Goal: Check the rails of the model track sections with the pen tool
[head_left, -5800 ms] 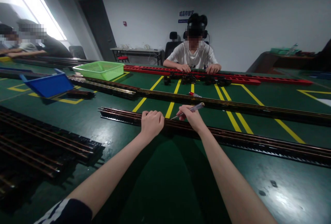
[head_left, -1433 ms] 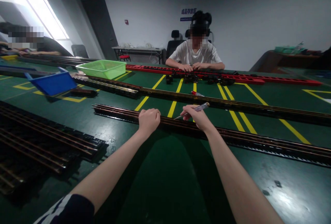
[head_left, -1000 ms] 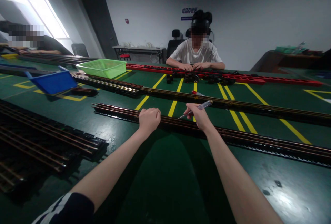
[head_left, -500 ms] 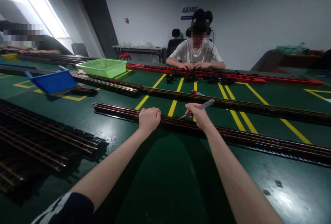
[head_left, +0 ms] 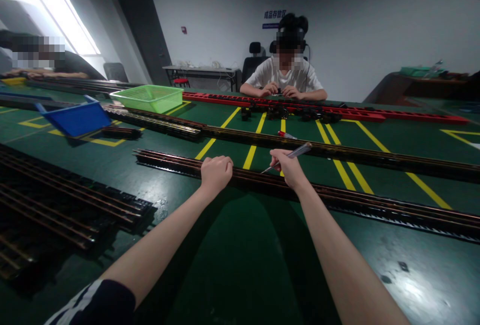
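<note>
A long black rail strip with copper-coloured rods lies across the green table in front of me. My left hand is closed over it, fingers wrapped round its far side. In my right hand is a screwdriver with a clear greyish handle, held like a pen. Its thin shaft slants down to the left, and the tip is at the strip's top, a little right of my left hand. Whether the tip touches a rod or a slot cannot be made out.
Beyond lies another long dark strip, with a red-handled tool beside it. A blue bin and green basket stand left. More rail strips lie near left. A co-worker sits opposite, behind red rails.
My right hand and the screwdriver tip have shifted very slightly right along the strip. My left hand stays put. The co-worker opposite has lifted their hands, with a small dark piece between them.
</note>
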`<state>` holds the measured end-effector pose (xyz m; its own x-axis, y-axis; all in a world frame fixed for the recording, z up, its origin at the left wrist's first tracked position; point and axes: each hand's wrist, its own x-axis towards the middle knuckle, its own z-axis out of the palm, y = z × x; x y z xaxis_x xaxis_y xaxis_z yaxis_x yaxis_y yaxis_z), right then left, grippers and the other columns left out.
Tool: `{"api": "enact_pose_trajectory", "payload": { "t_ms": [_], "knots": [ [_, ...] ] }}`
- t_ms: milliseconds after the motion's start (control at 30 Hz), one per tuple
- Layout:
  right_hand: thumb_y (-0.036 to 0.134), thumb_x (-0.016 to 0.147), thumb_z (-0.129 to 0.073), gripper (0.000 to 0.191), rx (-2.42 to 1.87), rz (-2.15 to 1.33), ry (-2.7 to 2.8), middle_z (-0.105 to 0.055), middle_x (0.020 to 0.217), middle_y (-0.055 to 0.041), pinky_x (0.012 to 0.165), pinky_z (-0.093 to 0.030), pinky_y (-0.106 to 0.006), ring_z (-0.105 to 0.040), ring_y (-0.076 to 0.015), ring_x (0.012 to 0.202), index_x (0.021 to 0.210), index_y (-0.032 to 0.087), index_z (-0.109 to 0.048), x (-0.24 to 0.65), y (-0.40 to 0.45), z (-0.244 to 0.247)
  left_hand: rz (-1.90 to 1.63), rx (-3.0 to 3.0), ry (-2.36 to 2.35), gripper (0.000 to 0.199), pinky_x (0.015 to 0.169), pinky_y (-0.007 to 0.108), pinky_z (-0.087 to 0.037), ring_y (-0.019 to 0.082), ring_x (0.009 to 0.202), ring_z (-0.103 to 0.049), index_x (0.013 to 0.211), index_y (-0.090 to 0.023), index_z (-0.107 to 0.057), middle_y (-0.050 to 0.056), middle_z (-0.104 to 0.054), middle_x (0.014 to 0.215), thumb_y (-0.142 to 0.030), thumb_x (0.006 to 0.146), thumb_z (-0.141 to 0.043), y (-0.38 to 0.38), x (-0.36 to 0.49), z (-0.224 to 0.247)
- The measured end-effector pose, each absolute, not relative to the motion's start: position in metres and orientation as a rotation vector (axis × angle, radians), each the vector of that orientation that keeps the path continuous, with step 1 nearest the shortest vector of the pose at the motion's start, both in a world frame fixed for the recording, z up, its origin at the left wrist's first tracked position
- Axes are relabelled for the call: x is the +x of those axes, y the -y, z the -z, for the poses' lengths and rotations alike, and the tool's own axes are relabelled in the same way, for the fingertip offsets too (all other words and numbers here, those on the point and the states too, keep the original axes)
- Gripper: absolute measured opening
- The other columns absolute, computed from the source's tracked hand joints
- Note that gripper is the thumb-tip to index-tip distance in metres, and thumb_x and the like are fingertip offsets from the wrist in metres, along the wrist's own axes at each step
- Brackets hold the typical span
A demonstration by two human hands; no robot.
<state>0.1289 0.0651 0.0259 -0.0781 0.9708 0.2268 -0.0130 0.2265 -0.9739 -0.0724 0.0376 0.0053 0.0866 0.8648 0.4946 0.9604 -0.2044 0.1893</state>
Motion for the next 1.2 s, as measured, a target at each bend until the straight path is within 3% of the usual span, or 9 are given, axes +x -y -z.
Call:
{"api": "enact_pose_trajectory", "payload": {
  "t_ms": [367,633,833,967,1200],
  "knots": [
    [0.033,0.070,-0.055,0.033,-1.029,-1.085,1.374,-0.043,0.041,0.0031,0.042,-0.026,-0.023,-0.036,-0.0079,0.041,0.041,0.018,-0.050,0.129,-0.064,-0.028,0.702,-2.152,1.889,0.034,0.069,0.033,-0.035,0.018,0.073,-0.062,0.072,-0.019,-0.064,0.002,-0.069,0.079,-0.020,0.085,-0.034,-0.038,-0.071,-0.006],
    [0.034,0.072,-0.054,0.034,-1.037,-1.073,1.408,-0.043,0.042,0.0031,0.044,-0.028,-0.023,-0.037,-0.0081,0.042,0.042,0.018,-0.050,0.128,-0.062,-0.029,0.798,-2.186,1.657,0.032,0.087,0.038,-0.031,0.017,0.078,-0.060,0.079,-0.018,-0.064,0.003,-0.068,0.084,-0.024,0.089,-0.035,-0.029,-0.060,-0.008],
    [0.034,0.071,-0.054,0.034,-1.051,-1.064,1.406,-0.041,0.041,0.0034,0.043,-0.026,-0.023,-0.036,-0.0081,0.041,0.042,0.018,-0.049,0.128,-0.062,-0.030,0.765,-2.309,1.496,0.033,0.082,0.036,-0.034,0.018,0.085,-0.058,0.090,-0.017,-0.064,0.005,-0.067,0.093,-0.024,0.092,-0.032,-0.020,-0.040,-0.008],
    [0.034,0.072,-0.054,0.033,-1.043,-1.045,1.415,-0.043,0.042,0.0032,0.043,-0.027,-0.023,-0.037,-0.0085,0.041,0.043,0.018,-0.049,0.129,-0.064,-0.028,0.699,-2.357,1.563,0.037,0.071,0.033,-0.036,0.017,0.079,-0.058,0.082,-0.016,-0.066,0.005,-0.067,0.089,-0.025,0.092,-0.031,-0.019,-0.036,-0.008],
    [0.035,0.071,-0.054,0.033,-1.047,-1.037,1.426,-0.043,0.041,0.0032,0.043,-0.027,-0.023,-0.037,-0.0085,0.041,0.042,0.019,-0.049,0.129,-0.063,-0.029,0.682,-2.330,1.713,0.040,0.068,0.032,-0.037,0.017,0.077,-0.058,0.077,-0.017,-0.066,0.004,-0.069,0.085,-0.027,0.092,-0.031,-0.021,-0.036,-0.013]
  ]
}}
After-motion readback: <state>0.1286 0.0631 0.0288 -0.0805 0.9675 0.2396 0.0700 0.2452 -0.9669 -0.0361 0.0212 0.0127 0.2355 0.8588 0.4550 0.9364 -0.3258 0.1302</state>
